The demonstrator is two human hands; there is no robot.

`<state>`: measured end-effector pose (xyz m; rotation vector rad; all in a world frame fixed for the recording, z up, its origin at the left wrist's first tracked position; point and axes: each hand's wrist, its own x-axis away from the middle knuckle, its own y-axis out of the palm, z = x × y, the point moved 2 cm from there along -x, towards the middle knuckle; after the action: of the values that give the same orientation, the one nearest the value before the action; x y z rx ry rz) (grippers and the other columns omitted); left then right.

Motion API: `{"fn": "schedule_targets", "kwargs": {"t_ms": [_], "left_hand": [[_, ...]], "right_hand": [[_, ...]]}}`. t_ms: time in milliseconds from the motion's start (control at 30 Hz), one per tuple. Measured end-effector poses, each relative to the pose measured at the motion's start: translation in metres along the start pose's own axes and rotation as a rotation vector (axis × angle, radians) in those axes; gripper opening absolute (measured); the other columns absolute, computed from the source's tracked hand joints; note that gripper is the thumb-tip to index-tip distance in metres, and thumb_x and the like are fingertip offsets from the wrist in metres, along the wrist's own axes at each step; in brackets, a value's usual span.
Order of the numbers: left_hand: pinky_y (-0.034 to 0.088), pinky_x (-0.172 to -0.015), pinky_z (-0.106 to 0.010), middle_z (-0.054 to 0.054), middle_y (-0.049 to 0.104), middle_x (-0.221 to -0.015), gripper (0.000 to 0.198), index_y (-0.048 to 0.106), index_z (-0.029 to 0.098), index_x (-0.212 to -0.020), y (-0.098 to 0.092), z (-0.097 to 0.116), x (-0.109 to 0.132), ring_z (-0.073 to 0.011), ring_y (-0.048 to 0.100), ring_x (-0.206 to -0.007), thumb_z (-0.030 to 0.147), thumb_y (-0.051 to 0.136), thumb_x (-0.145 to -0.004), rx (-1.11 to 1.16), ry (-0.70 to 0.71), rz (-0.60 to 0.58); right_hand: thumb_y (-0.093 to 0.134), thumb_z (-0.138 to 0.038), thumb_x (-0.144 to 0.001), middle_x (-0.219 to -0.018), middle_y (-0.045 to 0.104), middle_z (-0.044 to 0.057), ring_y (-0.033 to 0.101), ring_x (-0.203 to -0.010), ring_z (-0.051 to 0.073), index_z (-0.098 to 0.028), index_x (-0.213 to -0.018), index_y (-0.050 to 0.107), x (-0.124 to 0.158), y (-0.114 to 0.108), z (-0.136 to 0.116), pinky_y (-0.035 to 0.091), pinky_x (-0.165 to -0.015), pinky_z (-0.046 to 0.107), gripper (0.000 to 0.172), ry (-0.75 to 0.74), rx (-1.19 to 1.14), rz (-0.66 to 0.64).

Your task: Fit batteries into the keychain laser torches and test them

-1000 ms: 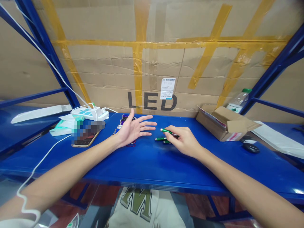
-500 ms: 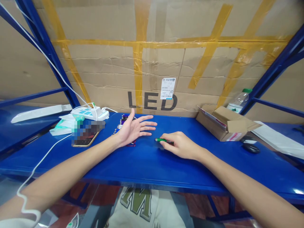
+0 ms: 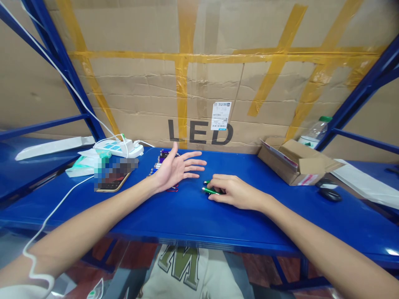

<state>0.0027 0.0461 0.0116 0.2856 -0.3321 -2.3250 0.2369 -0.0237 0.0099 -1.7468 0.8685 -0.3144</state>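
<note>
My right hand point(image 3: 233, 191) is low over the blue tabletop, its fingers closed around a slim shiny green cylinder point(image 3: 209, 190) with a silvery end. Just behind it, a second green tip point(image 3: 206, 182) pokes out by the fingers; whether it is a separate piece I cannot tell. To the left, my left hand point(image 3: 176, 168) is held on edge with fingers spread and thumb up, gripping nothing. Behind that hand several small cylinders point(image 3: 155, 169) in purple, silver and blue lie in a row, partly covered. A red loop point(image 3: 173, 189) shows below the palm.
A phone point(image 3: 115, 180), a tissue pack point(image 3: 87, 162) and a white power strip point(image 3: 116, 147) with cables lie at left. On the right are an opened cardboard box point(image 3: 291, 162), a black mouse point(image 3: 330, 194) and a bottle point(image 3: 314, 133). A large carton point(image 3: 140, 95) stands behind.
The green cylinder in my right hand now sits slightly lower and nearer me, and a second green tip shows behind it. My right fingers have shifted a little; my left hand stays put.
</note>
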Motion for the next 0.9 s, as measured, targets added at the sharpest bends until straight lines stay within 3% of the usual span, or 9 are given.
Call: {"fn": "schedule_targets", "kwargs": {"t_ms": [267,367,500,667,900], "left_hand": [[0.052,-0.105,-0.047,-0.022,0.065,-0.15,0.092,0.061,0.015,-0.152,-0.001,0.0,0.0,-0.0375,0.063,-0.134,0.084,0.024,-0.103,0.007,-0.006,-0.001],[0.052,-0.106,-0.047,-0.022,0.065,-0.151,0.092,0.06,0.015,-0.153,-0.001,0.0,0.0,-0.0378,0.063,-0.134,0.084,0.025,-0.103,0.005,-0.005,-0.01],[0.052,-0.106,-0.047,-0.023,0.064,-0.151,0.092,0.059,0.014,-0.154,-0.002,0.0,0.0,-0.038,0.063,-0.134,0.083,0.025,-0.103,0.009,-0.004,-0.013],[0.052,-0.104,-0.047,-0.024,0.065,-0.149,0.095,0.058,0.012,-0.154,0.0,0.0,0.0,-0.0379,0.064,-0.132,0.085,0.023,-0.103,0.012,-0.002,0.002],[0.052,-0.106,-0.047,-0.024,0.066,-0.149,0.092,0.059,0.014,-0.153,-0.002,0.0,-0.001,-0.0378,0.064,-0.133,0.083,0.025,-0.103,0.016,0.002,-0.014]], "right_hand": [[0.071,-0.042,-0.104,-0.096,0.073,0.005,0.066,-0.093,0.023,-0.022,-0.106,0.074,0.0,0.0,0.0,0.049,-0.087,0.034,0.02,0.004,-0.002,0.036],[0.058,-0.033,-0.11,-0.099,0.075,0.006,0.065,-0.096,0.024,-0.022,-0.101,0.071,-0.001,-0.003,0.002,0.047,-0.089,0.035,0.02,0.053,0.08,0.108],[0.054,-0.019,-0.104,-0.091,0.075,0.005,0.064,-0.084,0.021,-0.021,-0.094,0.067,-0.002,-0.007,0.006,0.041,-0.076,0.031,0.017,0.255,0.221,0.165],[0.058,-0.022,-0.098,-0.08,0.074,0.004,0.064,-0.071,0.021,-0.023,-0.083,0.064,-0.002,-0.011,0.009,0.028,-0.062,0.031,0.016,0.5,0.327,0.12],[0.063,-0.021,-0.094,-0.081,0.075,0.003,0.064,-0.071,0.02,-0.023,-0.085,0.065,-0.002,-0.01,0.007,0.031,-0.065,0.032,0.01,0.401,0.223,0.054]]}}
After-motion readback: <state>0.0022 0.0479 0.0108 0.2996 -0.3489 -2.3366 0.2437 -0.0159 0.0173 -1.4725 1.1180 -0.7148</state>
